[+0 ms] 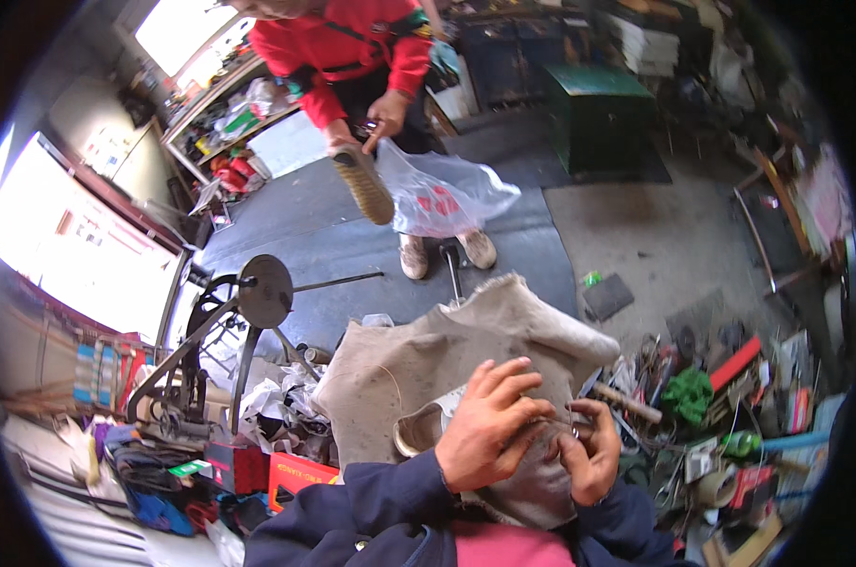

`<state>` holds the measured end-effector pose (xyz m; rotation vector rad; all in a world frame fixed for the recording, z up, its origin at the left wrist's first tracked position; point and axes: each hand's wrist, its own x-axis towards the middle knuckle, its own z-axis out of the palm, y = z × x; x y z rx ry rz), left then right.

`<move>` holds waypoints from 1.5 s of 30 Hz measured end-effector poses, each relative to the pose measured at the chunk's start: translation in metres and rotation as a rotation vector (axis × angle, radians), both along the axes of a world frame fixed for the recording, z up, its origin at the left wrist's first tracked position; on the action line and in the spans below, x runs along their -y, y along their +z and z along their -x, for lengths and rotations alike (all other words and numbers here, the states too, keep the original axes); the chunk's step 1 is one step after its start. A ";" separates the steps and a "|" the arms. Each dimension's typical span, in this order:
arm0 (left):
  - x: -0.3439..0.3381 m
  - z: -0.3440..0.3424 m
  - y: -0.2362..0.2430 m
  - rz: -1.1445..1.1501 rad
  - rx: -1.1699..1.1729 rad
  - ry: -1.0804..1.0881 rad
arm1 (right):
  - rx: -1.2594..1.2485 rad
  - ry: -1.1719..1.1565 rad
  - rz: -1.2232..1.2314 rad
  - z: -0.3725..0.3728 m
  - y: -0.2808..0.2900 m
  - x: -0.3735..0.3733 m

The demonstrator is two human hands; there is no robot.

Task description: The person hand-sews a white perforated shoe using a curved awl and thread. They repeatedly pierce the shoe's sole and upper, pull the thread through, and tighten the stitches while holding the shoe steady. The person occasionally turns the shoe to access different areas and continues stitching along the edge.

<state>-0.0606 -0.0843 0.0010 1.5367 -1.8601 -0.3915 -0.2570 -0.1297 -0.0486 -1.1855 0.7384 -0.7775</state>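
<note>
Shoe [416, 432], pale and low-cut, lies on the grey cloth [390, 354] draped over the person's lap, at the part of the cloth nearest the body. The left hand [489, 427] covers much of it, its fingers loosely stretched with slight gaps, the palm turned down; whether it presses on the upper or only hovers over it, I cannot tell. The right hand [590, 454], over the right part of the cloth, has thumb and forefinger curled toward each other; something small may be pinched there, but it is too blurred to tell.

The cloth probably serves to shield the clothes and give the shoe a soft bed; the lap keeps it within easy reach of both hands. Tools and scraps [692, 397] heaped to the right of the cloth are likely kept there for quick picking. To the left of the cloth stands a metal machine [265, 291] with a round disc. Beyond the cloth, a co-worker in red [338, 47] holds another shoe [363, 187], sole showing, and a plastic bag [447, 197], perhaps its carrier.

What shows of the lap shoe is a whitish upper and an open collar with a darker, brownish inside; its toe is hidden.
</note>
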 end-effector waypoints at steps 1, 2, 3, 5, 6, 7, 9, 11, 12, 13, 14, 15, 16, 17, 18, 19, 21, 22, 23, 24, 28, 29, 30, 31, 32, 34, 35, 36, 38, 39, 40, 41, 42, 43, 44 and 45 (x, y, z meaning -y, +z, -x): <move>0.003 -0.001 -0.001 0.017 0.022 -0.016 | 0.014 0.006 0.069 0.000 0.001 0.001; 0.005 -0.001 -0.002 0.014 0.047 -0.018 | 0.026 0.014 0.090 0.000 0.002 0.000; 0.007 -0.002 -0.005 0.015 0.024 -0.047 | -0.016 0.038 0.144 0.000 0.002 0.001; 0.010 -0.003 -0.009 0.008 -0.011 -0.084 | -0.047 0.086 0.220 0.002 0.002 0.003; 0.010 -0.003 -0.012 0.002 -0.022 -0.093 | -0.047 0.087 0.215 0.002 0.002 0.002; 0.010 -0.003 -0.013 -0.008 -0.036 -0.106 | -0.051 0.085 0.214 0.002 0.001 0.002; 0.009 -0.001 -0.015 -0.021 0.001 -0.076 | -0.041 0.076 0.185 0.002 0.000 0.000; 0.008 0.000 -0.015 0.001 0.014 -0.056 | -0.007 0.044 0.141 -0.001 0.001 -0.004; 0.008 0.000 -0.015 0.014 0.004 -0.042 | -0.001 0.040 0.136 -0.002 0.003 -0.005; 0.007 0.000 -0.014 0.024 -0.007 -0.029 | 0.009 0.025 0.113 -0.004 0.004 -0.006; 0.007 0.000 -0.013 0.032 -0.018 -0.019 | 0.019 0.007 0.088 -0.006 0.007 -0.005; 0.007 -0.001 -0.012 0.051 -0.040 -0.005 | 0.032 0.012 0.112 -0.007 0.009 -0.003; 0.007 -0.002 -0.011 0.067 -0.064 0.007 | 0.006 0.026 0.082 -0.007 0.013 0.001; 0.006 -0.003 -0.010 0.079 -0.089 0.017 | -0.026 0.058 0.052 -0.006 0.015 0.006; 0.005 -0.004 -0.010 0.108 -0.119 0.058 | -0.036 0.094 0.025 -0.003 0.018 0.012; 0.004 -0.005 -0.010 0.131 -0.153 0.094 | -0.190 0.153 0.041 -0.001 0.021 0.018; 0.003 -0.006 -0.011 0.177 -0.189 0.133 | -0.340 0.312 0.235 0.006 0.025 0.030; 0.001 -0.005 -0.012 0.166 -0.256 0.153 | -0.455 0.360 0.246 0.009 0.027 0.034; -0.001 -0.006 -0.013 0.137 -0.279 0.171 | -0.383 0.382 0.281 0.011 0.028 0.035; -0.002 -0.005 -0.014 0.112 -0.307 0.189 | -0.430 0.392 0.256 0.012 0.029 0.037; -0.004 -0.004 -0.015 0.085 -0.272 0.196 | -0.252 0.312 0.259 0.003 0.029 0.034; -0.005 -0.003 -0.015 0.074 -0.299 0.199 | -0.293 0.271 0.306 -0.001 0.028 0.035; -0.005 -0.002 -0.015 0.084 -0.308 0.206 | -0.297 0.239 0.366 -0.007 0.027 0.037; -0.005 -0.002 -0.014 0.066 -0.323 0.204 | -0.318 0.210 0.407 -0.012 0.025 0.038; -0.005 -0.001 -0.014 0.062 -0.324 0.202 | -0.346 0.200 0.441 -0.015 0.023 0.040; -0.006 -0.001 -0.013 0.049 -0.326 0.206 | -0.394 0.217 0.586 -0.017 0.018 0.044; -0.006 -0.001 -0.013 0.044 -0.328 0.211 | -0.307 0.242 0.556 -0.015 0.016 0.045; -0.006 -0.001 -0.013 0.042 -0.329 0.219 | -0.251 0.272 0.500 -0.011 0.014 0.045; -0.006 -0.001 -0.014 0.013 -0.341 0.230 | 0.043 0.314 0.116 -0.002 0.012 0.045; -0.006 -0.001 -0.014 0.020 -0.330 0.251 | 0.227 0.210 -0.011 0.001 0.011 0.047; -0.006 0.000 -0.015 0.005 -0.357 0.233 | 0.478 0.142 -0.113 0.004 0.012 0.046; -0.004 0.001 -0.016 0.014 -0.364 0.225 | 0.655 0.072 -0.211 0.004 0.012 0.047; -0.001 0.002 -0.017 0.032 -0.367 0.219 | 0.580 -0.089 -0.274 0.003 0.014 0.046; -0.001 0.001 -0.017 0.040 -0.311 0.210 | 0.434 -0.086 -0.171 -0.001 0.016 0.046; 0.000 0.002 -0.017 0.013 -0.339 0.213 | 0.258 -0.134 -0.105 -0.005 0.018 0.045; 0.001 0.003 -0.017 0.050 -0.327 0.204 | 0.113 -0.066 0.007 -0.011 0.020 0.043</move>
